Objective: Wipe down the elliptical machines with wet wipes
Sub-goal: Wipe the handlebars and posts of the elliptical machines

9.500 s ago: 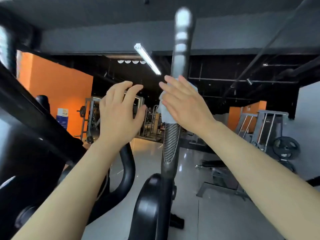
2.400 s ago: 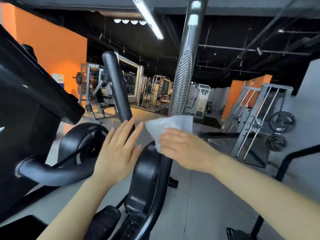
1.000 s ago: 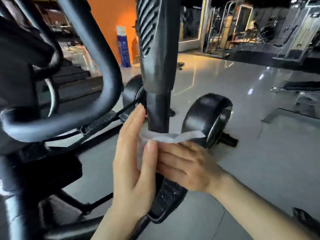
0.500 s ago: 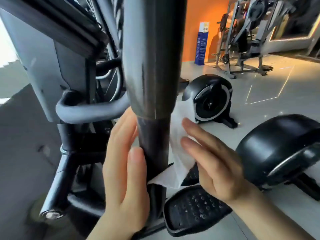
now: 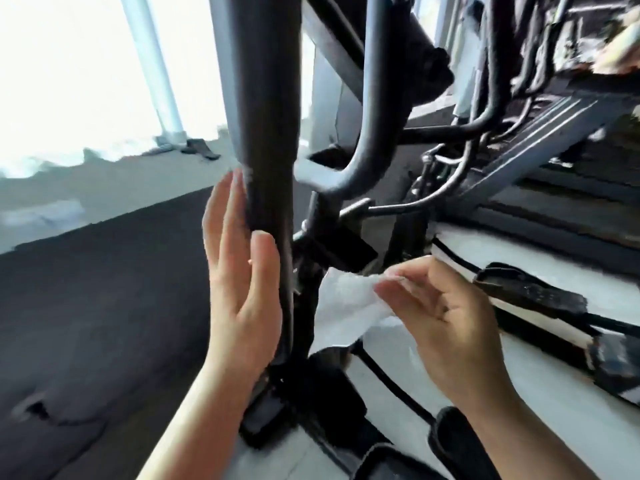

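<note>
Lighting: strong daylight from window [image 5: 86, 64], upper left of frame, blown out to white. Dark column [image 5: 263, 133] at centre backlit, detail lost in shadow. Upper right corner smeared by motion blur. Wide-angle bending toward frame edges. Floor [image 5: 519, 358] at lower right overexposed, glaring white.

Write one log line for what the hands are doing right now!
left hand: flat against elliptical arm post | right hand: pinching wet wipe beside post | phase: wiping lower post
</note>
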Tool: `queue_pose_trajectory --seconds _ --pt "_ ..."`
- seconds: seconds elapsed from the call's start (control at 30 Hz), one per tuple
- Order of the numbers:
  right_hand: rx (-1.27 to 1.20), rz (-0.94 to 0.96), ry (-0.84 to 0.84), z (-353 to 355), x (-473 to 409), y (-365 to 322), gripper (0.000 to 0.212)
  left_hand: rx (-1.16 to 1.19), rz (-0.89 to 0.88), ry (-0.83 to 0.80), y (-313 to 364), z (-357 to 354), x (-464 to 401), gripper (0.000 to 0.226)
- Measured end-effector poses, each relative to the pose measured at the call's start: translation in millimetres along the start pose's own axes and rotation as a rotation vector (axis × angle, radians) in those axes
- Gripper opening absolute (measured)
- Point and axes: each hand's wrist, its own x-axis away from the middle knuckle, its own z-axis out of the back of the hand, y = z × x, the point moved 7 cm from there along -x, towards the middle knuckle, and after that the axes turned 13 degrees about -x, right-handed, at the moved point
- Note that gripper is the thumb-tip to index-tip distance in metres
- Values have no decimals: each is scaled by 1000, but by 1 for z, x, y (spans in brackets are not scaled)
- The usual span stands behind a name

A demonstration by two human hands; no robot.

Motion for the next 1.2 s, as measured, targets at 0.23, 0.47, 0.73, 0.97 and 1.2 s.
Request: queue_pose_trajectory --seconds 0.23,0.47,0.73,0.97,1.2 --pt "-214 -59 -255 -7 1 -42 9 -236 -100 -102 75 21 47 29" --pt "-669 -461 -356 -20 -9 -45 35 16 316 -43 79 54 17 23" --pt "-982 -373 -76 -26 -82 -76 23 -167 75 181 130 78 -59 21" --pt "-144 919 164 -40 -190 -252 45 101 118 144 145 52 -113 37" --pt "186 1309 57 -103 -269 -345 42 -64 -170 234 194 85 -173 40"
